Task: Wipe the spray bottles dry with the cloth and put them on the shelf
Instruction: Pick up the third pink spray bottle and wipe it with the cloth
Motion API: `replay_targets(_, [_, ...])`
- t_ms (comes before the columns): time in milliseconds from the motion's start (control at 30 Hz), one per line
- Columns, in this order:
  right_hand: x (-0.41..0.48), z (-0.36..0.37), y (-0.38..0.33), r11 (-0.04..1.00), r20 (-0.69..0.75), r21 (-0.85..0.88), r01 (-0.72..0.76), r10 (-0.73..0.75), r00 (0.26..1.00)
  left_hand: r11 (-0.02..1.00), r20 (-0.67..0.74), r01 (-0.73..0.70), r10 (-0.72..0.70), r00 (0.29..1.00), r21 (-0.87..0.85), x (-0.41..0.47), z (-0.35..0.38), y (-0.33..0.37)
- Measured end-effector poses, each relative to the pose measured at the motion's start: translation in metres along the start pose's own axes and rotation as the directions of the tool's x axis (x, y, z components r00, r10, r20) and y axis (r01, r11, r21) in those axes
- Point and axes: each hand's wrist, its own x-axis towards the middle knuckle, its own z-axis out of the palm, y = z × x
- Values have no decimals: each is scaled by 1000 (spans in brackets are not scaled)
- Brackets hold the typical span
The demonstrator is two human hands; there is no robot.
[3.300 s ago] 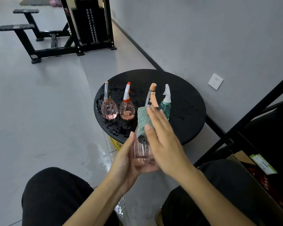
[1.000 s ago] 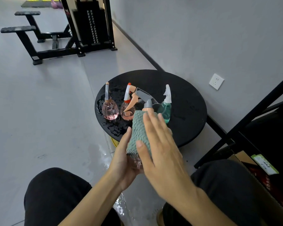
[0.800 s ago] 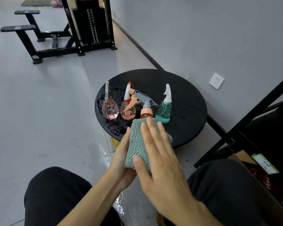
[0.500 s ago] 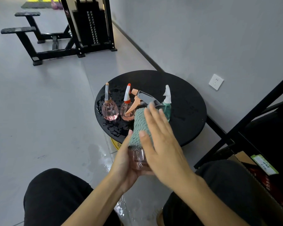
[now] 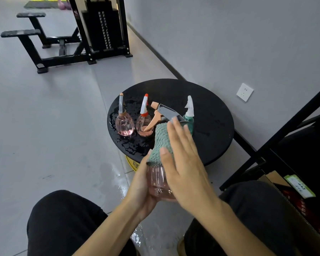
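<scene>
My left hand [image 5: 141, 189] cups the base of a clear pink spray bottle [image 5: 158, 185] with a grey and orange trigger head, held tilted above my knees. My right hand [image 5: 185, 163] presses a green cloth [image 5: 160, 143] flat against the bottle's upper half, fingers stretched out. On the round black table [image 5: 211, 115] stand three more spray bottles: a pink one with a clear nozzle [image 5: 124, 122], a pink one with a red-tipped nozzle [image 5: 144, 121] and a green one with a white nozzle [image 5: 189, 113], partly behind my fingers.
The table's left part is wet, and water lies on the grey floor below. A black metal shelf frame [image 5: 284, 133] rises at the right, with a cardboard box [image 5: 292, 189] beside my right knee. A wall socket [image 5: 244, 92] and gym equipment [image 5: 78, 34] are farther off.
The bottle has been turned so its trigger head points left. My right hand has rubbed the cloth down the bottle and back up to its upper half.
</scene>
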Motion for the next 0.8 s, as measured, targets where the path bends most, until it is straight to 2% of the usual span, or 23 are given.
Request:
replay_targets(200, [-42,12,-13,988,23,-128,82,-80,997,992,38,-56,60,997,-113,-1,-3,5])
replay_targets(300, [-25,8,-7,994,30,-81,69,-66,997,997,38,-40,43,998,-65,0,-3,1])
replay_targets(433, [11,-6,3,998,38,54,-26,24,999,1000,13,3,-3,1000,-3,0,1,-1])
replay_targets(633, [-20,2,-7,997,25,-5,78,-78,997,997,-1,-24,24,1000,-69,4,-3,6])
replay_targets(733, [-35,10,-4,987,-95,-24,156,-158,983,998,3,-27,27,1000,-57,1,-3,5])
replay_targets(800, [-31,10,-1,983,-153,39,177,-169,974,999,11,4,-3,1000,-45,0,-1,1])
